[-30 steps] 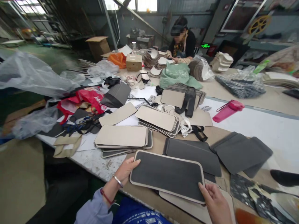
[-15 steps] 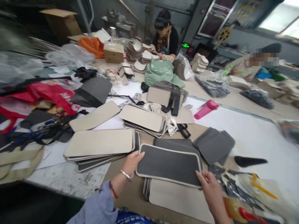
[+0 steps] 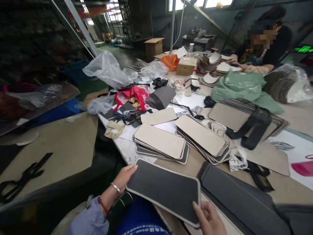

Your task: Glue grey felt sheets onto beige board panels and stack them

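Between my two hands is a dark grey rectangular panel [image 3: 163, 191] with rounded corners and a pale border. My left hand [image 3: 126, 178] pinches its left end, thumb on top. At the right end my right hand [image 3: 209, 217] grips the lower corner, thumb over the dark face. The panel is tilted and held above the table's front edge. Just beyond it lies a stack of beige-topped panels [image 3: 160, 140], and a second such stack [image 3: 201, 133] is to its right. Dark grey panels [image 3: 241, 195] lie right of my right hand, and beige ones partly show below it.
A bundle of panels tied with black straps [image 3: 230, 116] lies at right, near a green plastic bag [image 3: 241, 86]. A red bag [image 3: 140, 96] and scissors sit at the back left. Another person [image 3: 266, 39] works across the table. A brown board [image 3: 70, 140] is at left.
My view has swung to the left, so the side board and aisle now show. The panel stays in both hands and now hangs over the table's front edge, away from the beige stack.
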A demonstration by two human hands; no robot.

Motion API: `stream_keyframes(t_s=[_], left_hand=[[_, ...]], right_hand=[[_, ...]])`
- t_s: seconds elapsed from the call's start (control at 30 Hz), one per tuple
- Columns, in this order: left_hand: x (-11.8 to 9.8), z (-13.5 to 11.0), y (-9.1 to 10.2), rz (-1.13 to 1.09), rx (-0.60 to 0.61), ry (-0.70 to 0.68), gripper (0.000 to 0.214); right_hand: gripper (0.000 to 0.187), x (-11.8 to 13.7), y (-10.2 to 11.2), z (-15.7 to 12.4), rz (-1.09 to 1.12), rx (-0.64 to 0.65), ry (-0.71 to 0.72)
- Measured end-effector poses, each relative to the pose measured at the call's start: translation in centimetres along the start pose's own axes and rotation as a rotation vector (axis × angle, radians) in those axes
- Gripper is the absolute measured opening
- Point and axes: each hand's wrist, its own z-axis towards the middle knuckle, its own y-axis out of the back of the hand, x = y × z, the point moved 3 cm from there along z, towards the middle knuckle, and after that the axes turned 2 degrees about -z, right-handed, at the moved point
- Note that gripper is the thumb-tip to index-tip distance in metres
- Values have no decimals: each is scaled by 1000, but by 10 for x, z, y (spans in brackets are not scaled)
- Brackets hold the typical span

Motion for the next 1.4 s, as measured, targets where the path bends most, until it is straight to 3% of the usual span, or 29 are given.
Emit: stream_keyframes(t_s=[0.03, 0.13, 0.27, 0.37, 0.43, 0.57, 0.67, 0.77, 0.87, 0.97, 1.1, 1.4], left_hand=[[-5, 4, 19, 23, -51, -12, 18], [-17, 27, 57, 73, -101, -26, 13], [-25, 70, 76, 142, -93, -17, 8], [-24, 95, 79, 217, -64, 3, 10], [-21, 102, 79, 283, -36, -1, 13], [-19, 99, 79, 532, -2, -113, 25], [-29, 95, 80, 662, -80, -328, 41], [-58, 100, 70, 736, -195, -632, 51], [-93, 118, 47, 788, -151, -812, 46], [-117, 139, 28, 840, -132, -809, 36], [-126, 151, 23, 889, -120, -803, 32], [-136, 132, 28, 797, -246, -735, 34]], right_hand=[[38, 8, -23, 2, -9, 24, 33], [35, 22, -76, 15, -126, -61, 143], [25, 20, -108, 34, -362, -185, 146], [13, 17, -110, 36, -602, -265, 87], [16, 25, -107, 34, -742, -348, 98], [27, 57, -98, 50, -763, -474, 179], [31, 80, -94, 78, -714, -519, 171], [31, 90, -94, 102, -717, -545, 133], [27, 93, -96, 113, -695, -549, 95], [26, 96, -96, 113, -634, -556, 61], [29, 98, -93, 110, -495, -588, 7], [30, 90, -97, 107, -82, -605, -18]])
